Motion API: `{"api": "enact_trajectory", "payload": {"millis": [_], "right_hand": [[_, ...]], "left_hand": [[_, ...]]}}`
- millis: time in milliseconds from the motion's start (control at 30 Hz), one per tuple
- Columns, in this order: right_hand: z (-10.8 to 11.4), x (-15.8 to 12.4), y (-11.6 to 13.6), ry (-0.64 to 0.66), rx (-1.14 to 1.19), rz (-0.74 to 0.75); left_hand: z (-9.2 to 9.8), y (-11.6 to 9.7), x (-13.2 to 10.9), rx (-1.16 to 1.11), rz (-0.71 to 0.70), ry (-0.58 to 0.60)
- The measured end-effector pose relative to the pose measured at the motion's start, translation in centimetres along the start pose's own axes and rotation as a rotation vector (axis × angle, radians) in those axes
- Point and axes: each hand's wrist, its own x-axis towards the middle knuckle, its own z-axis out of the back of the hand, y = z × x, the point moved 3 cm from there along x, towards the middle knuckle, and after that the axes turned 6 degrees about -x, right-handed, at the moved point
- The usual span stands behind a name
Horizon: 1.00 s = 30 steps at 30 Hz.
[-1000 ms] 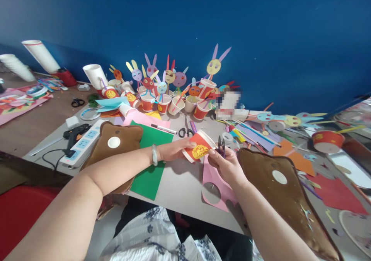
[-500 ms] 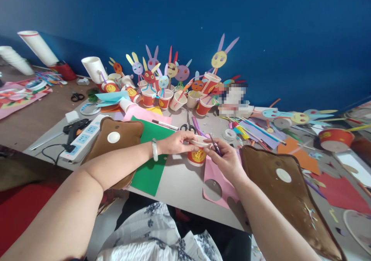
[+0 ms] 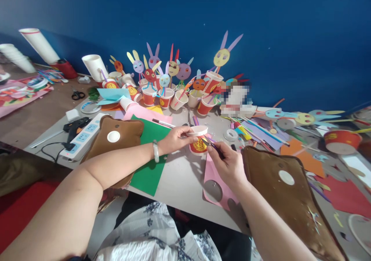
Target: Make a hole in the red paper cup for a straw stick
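My left hand (image 3: 179, 138) pinches the rim of a red and white paper cup (image 3: 198, 146) with a yellow emblem, held upright over the table. In my right hand (image 3: 226, 160) is a slim, dark, pointed tool (image 3: 215, 147), whose exact kind I cannot make out. Its tip points at the cup's side just below the rim and looks to be touching or very close to it. Pink paper (image 3: 213, 182) with a round hole lies beneath my right hand. A green sheet (image 3: 150, 168) is under my left wrist.
Paper cups with rabbit figures, such as the yellow-faced rabbit (image 3: 222, 57), stand along the blue wall. Brown cushions, the left one (image 3: 124, 127) and the right one (image 3: 269, 176), flank my arms. A power strip (image 3: 85, 135) and a glue gun (image 3: 75, 125) lie left.
My right hand has moved from the cup's rim, and the tool's tip now points left toward the cup. The cup's rim is more exposed, with my left hand still on it.
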Motion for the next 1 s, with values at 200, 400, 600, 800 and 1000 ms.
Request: {"api": "enact_trajectory", "payload": {"millis": [200,400,600,800,1000], "right_hand": [[0.0,-0.1,0.1,0.052,-0.071,0.025],[0.1,-0.1,0.3,0.048,-0.103,0.043],[0.1,-0.1,0.2,0.038,-0.092,0.049],[0.0,0.0,0.2,0.033,-0.1,0.049],[0.0,0.0,0.3,0.016,-0.12,0.054]], "left_hand": [[0.1,0.0,-0.1,-0.012,-0.042,-0.031],[0.2,0.0,-0.2,0.078,-0.081,-0.063],[0.1,-0.4,-0.3,0.172,-0.154,-0.08],[0.0,-0.9,-0.4,0.26,-0.228,-0.056],[0.0,-1.2,-0.7,0.39,-0.331,-0.052]]}}
